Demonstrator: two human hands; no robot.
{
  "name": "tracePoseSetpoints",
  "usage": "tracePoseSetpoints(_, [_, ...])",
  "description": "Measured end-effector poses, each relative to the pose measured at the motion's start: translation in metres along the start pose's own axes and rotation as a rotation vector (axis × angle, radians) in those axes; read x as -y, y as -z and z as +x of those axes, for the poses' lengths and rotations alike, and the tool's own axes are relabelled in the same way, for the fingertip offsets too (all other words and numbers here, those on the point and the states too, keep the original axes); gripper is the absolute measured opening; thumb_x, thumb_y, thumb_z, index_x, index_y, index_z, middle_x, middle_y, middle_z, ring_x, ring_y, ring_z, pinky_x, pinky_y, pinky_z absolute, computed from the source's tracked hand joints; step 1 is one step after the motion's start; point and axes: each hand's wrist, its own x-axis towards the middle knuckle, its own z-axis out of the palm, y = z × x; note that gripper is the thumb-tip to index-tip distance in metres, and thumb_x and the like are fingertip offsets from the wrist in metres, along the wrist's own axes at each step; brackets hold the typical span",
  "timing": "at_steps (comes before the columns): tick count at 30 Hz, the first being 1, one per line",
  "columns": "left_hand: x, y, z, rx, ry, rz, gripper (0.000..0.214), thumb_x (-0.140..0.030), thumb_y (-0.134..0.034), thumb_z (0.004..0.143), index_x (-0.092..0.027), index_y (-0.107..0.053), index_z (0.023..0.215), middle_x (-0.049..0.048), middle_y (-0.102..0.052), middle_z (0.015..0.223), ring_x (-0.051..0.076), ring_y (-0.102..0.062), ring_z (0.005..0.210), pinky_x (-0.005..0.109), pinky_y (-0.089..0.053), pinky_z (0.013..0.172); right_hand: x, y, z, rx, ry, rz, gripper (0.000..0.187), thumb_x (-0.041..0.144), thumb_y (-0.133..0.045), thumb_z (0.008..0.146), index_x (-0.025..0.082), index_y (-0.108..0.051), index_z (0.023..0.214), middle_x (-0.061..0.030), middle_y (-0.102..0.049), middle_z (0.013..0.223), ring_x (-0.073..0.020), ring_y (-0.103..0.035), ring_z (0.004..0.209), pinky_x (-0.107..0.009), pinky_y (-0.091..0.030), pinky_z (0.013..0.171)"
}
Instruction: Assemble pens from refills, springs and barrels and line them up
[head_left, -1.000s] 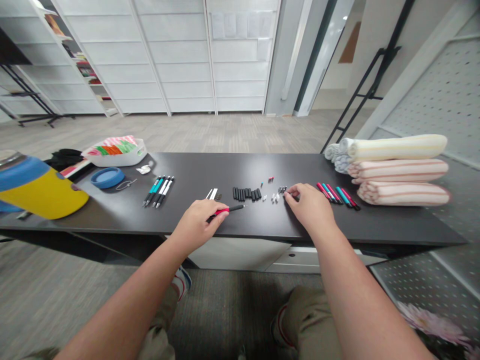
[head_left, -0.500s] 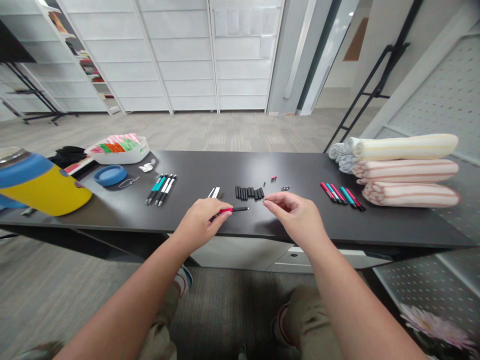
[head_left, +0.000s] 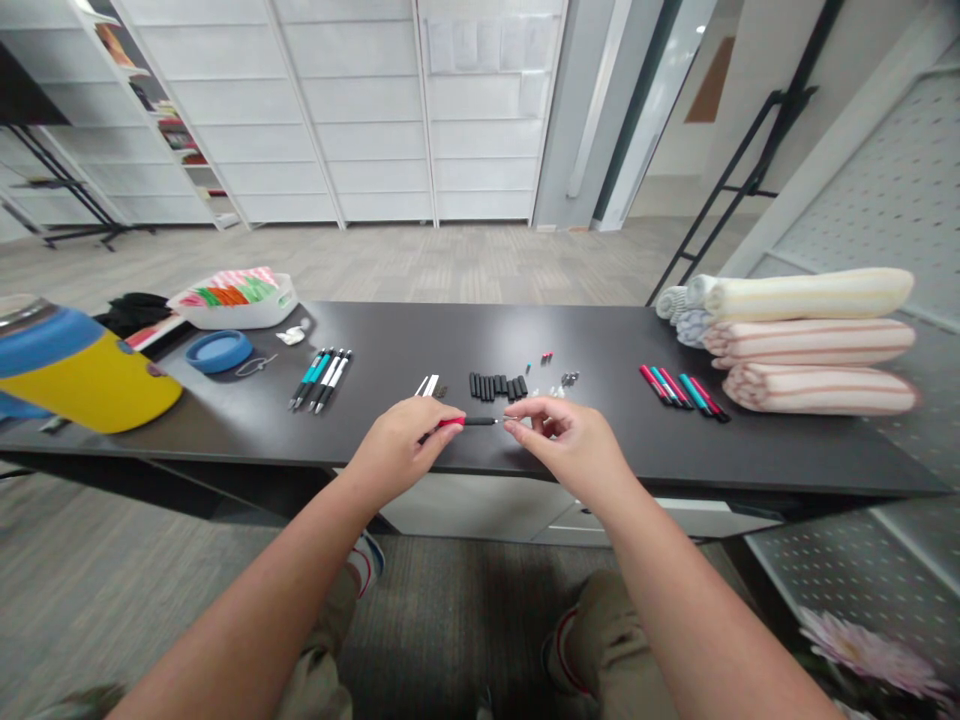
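My left hand (head_left: 405, 440) is closed around a pen barrel (head_left: 480, 421), red with a black grip, lying level with its narrow end to the right. Facing that end, my right hand (head_left: 562, 435) pinches a tiny shiny piece (head_left: 508, 418), perhaps a metal pen tip; its shape is hard to make out. The piece is very close to the barrel's end, and I cannot tell whether they touch. Just beyond the hands lie several black rubber grips (head_left: 499, 387) in a row. Small clear parts (head_left: 559, 392) and small metal tips (head_left: 571, 379) rest beyond my right hand.
Several assembled pens (head_left: 321, 380) lie left, and coloured barrels (head_left: 684, 391) right. White sticks (head_left: 429, 385), springs (head_left: 441, 391) and small red pieces (head_left: 547, 357) are mid-desk. Rolled towels (head_left: 817, 335) stack at right; a yellow-blue bottle (head_left: 90, 370), blue lid (head_left: 219, 351) and white basket (head_left: 247, 312) stand left.
My right hand has moved left from the small parts, bringing the tiny shiny piece up to the pen barrel's end. The left hand has stayed in place with the barrel.
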Motion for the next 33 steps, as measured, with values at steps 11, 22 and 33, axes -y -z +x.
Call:
tracePoseSetpoints(11, [0.002,0.000,0.000,-0.008,-0.025,0.016,0.018,-0.029,-0.060,0.105,-0.020,-0.073,0.114,0.0061,-0.078,0.108,0.021,-0.071,0.101,0.034,-0.053,0.093,-0.001,-0.001,0.000,-0.033,0.045,-0.061,0.014,0.034,-0.076,0.088,0.026,-0.081,0.098,0.0024,-0.066,0.070,-0.0127,-0.052,0.059,-0.027,-0.040,0.057])
tracePoseSetpoints(22, [0.006,-0.003,-0.002,0.020,-0.066,0.039,0.017,-0.029,-0.059,0.105,-0.020,-0.072,0.114,0.0064,-0.078,0.107,0.021,-0.071,0.100,0.037,-0.053,0.092,-0.001,-0.008,0.001,0.038,0.139,-0.142,0.010,0.030,-0.073,0.095,0.027,-0.081,0.100,-0.0004,-0.077,0.086,-0.0155,-0.062,0.069,-0.029,-0.046,0.067])
tracePoseSetpoints(33, [0.005,-0.003,-0.002,0.017,-0.072,0.058,0.015,-0.031,-0.061,0.104,-0.022,-0.071,0.112,0.0049,-0.077,0.108,0.021,-0.070,0.101,0.036,-0.051,0.091,-0.001,-0.012,0.001,0.085,0.248,-0.230,0.022,0.031,-0.056,0.106,0.022,-0.068,0.090,-0.0022,-0.072,0.086,-0.0183,-0.065,0.081,-0.030,-0.043,0.073])
